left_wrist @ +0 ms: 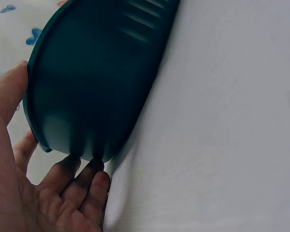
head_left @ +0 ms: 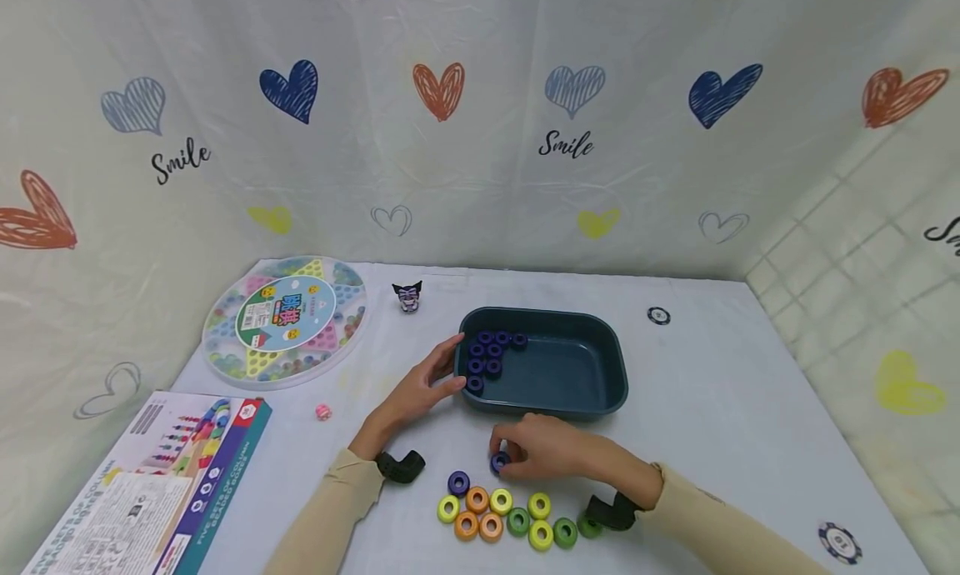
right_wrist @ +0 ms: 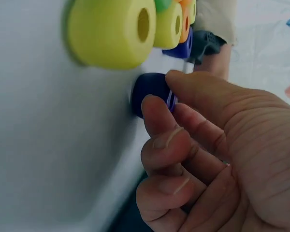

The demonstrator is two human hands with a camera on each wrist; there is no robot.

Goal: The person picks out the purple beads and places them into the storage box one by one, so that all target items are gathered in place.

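A dark teal tray (head_left: 555, 404) stands on the table with several dark purple rings (head_left: 493, 350) at its left end. My left hand (head_left: 420, 389) holds that end, its thumb and bent fingers (left_wrist: 63, 176) spread against the tray's wall. Just in front of the tray, my right hand (head_left: 543, 447) pinches a purple ring (right_wrist: 149, 94) between thumb and forefinger, low over the white cloth. Another purple ring (head_left: 458, 483) lies nearby, among yellow rings (head_left: 540, 535), orange rings (head_left: 467, 525) and green rings (head_left: 565, 532). My right wrist partly hides one green ring.
Left of the tray lie a round game board (head_left: 285, 321) in clear wrapping and a flat printed box (head_left: 150, 483). A small cartoon figure (head_left: 408, 297), a pink bead (head_left: 323, 412) and two poker chips, one at the back (head_left: 658, 315) and one at front right (head_left: 840, 542), are on the cloth.
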